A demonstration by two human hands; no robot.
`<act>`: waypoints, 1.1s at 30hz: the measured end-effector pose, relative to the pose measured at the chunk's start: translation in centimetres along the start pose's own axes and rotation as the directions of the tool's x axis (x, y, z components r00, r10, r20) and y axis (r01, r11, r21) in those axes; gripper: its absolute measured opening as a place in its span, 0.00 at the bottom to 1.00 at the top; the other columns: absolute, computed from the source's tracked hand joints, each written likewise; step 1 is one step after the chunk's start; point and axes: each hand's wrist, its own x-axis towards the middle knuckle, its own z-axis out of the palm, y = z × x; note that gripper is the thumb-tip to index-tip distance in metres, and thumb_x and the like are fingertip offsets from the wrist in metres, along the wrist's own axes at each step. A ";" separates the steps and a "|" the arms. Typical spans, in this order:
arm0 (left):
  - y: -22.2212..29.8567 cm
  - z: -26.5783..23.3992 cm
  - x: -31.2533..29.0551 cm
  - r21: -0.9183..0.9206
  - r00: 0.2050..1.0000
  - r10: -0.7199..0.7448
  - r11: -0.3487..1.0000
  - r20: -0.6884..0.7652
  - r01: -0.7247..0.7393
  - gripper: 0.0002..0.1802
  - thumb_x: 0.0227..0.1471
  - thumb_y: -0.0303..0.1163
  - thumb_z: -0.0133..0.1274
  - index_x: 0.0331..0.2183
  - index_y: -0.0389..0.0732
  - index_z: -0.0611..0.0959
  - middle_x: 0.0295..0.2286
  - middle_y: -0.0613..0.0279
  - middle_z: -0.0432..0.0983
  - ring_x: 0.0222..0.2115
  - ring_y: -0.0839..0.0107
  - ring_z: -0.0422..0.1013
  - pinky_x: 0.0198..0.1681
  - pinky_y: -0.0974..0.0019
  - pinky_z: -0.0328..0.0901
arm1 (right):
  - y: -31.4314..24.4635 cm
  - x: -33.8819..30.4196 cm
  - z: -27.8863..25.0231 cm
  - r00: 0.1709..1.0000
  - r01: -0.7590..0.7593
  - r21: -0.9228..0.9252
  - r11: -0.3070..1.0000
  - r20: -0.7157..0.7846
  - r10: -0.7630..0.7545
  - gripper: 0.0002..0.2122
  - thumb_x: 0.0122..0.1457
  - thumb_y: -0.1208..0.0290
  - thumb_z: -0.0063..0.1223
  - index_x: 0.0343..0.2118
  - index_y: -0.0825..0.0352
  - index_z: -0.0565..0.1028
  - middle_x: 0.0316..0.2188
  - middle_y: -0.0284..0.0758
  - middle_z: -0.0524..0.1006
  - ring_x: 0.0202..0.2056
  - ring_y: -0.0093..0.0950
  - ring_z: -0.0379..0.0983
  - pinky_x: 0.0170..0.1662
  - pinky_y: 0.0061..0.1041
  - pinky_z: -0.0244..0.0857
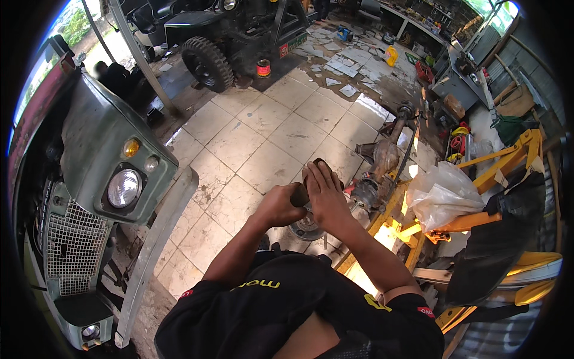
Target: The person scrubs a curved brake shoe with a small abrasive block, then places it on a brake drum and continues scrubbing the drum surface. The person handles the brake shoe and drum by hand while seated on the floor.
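Note:
My left hand [278, 206] is closed round the near left end of a curved dark brown piece [299, 195], in front of my chest. Over the top of the same piece lies my right hand [323, 190], its fingers long and close together, bent round the far edge. Most of the piece is hidden under my hands, so its exact kind cannot be made out. Just below them, partly covered by my right wrist, is a round metal hub [307, 227]. To its right a greasy vehicle axle [380, 160] reaches away across the floor.
On the left stands a green vehicle front [119, 149] with a grey bumper [156, 245]. A yellow metal frame [508, 161] and a clear plastic bag [443, 194] are at the right. Farther off are a big tyre [207, 63], a red can [263, 69] and a crouching person [113, 78].

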 end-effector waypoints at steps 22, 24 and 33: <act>0.2 0.5 -0.2 0.076 0.999 0.008 0.997 0.053 -0.012 0.32 0.32 0.34 0.60 0.45 0.32 0.78 0.30 0.44 0.79 0.32 0.55 0.77 0.38 0.60 0.70 | 0.3 -1.4 -0.3 0.981 -0.182 0.020 0.983 0.072 0.180 0.36 0.49 0.80 0.51 0.63 0.72 0.54 0.64 0.49 0.54 0.67 0.49 0.45 0.67 0.44 0.42; 0.3 0.2 0.0 0.013 0.999 -0.003 1.000 0.032 0.003 0.33 0.32 0.34 0.60 0.45 0.32 0.78 0.30 0.44 0.79 0.32 0.57 0.77 0.38 0.60 0.70 | 0.0 -1.2 -0.3 0.991 -0.115 0.037 0.993 0.067 0.112 0.36 0.47 0.82 0.52 0.63 0.73 0.53 0.64 0.50 0.54 0.67 0.48 0.45 0.67 0.42 0.43; -0.2 -0.6 -0.2 -0.214 0.992 -0.097 0.974 -0.078 0.078 0.38 0.33 0.35 0.60 0.48 0.26 0.75 0.30 0.43 0.79 0.32 0.61 0.78 0.37 0.62 0.71 | 6.1 -1.0 -2.5 0.908 -0.414 0.308 0.856 0.071 0.414 0.40 0.45 0.89 0.42 0.66 0.72 0.46 0.66 0.53 0.51 0.67 0.51 0.44 0.68 0.38 0.45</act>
